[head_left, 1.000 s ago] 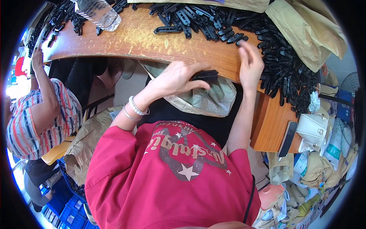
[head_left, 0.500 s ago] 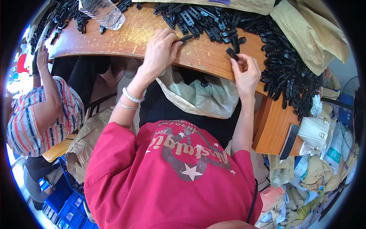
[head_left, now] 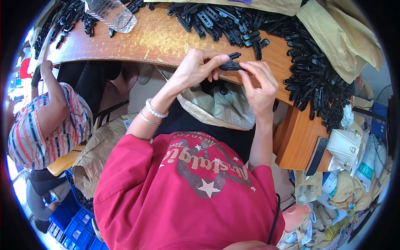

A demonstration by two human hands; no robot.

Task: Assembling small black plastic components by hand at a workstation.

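Note:
My left hand (head_left: pixel 203 66) and my right hand (head_left: pixel 260 85) meet just over the table's front edge. Between thumb and fingers, my left hand pinches a slim black plastic piece (head_left: pixel 234 55). A second black plastic piece (head_left: pixel 234 66), wider and blocky, is gripped at its right end by my right hand; the two pieces touch or overlap, and fingers cover part of both. Their exact kind is too small to tell. Beyond them lies a heap of similar black plastic parts (head_left: pixel 212 21), with one part (head_left: pixel 257 48) sticking out toward me.
More black parts (head_left: pixel 316 89) cover the table's right end. An open woven sack (head_left: pixel 216 112) sits at my lap below the wooden table (head_left: pixel 166 41). A clear plastic container (head_left: pixel 121 18) stands at the back left. Another person (head_left: pixel 50 121) sits at left; a phone (head_left: pixel 316 155) lies right.
My left hand has moved right and toward me, and my right hand slightly left, bringing the two black pieces together. The seated person's hand at left has lowered.

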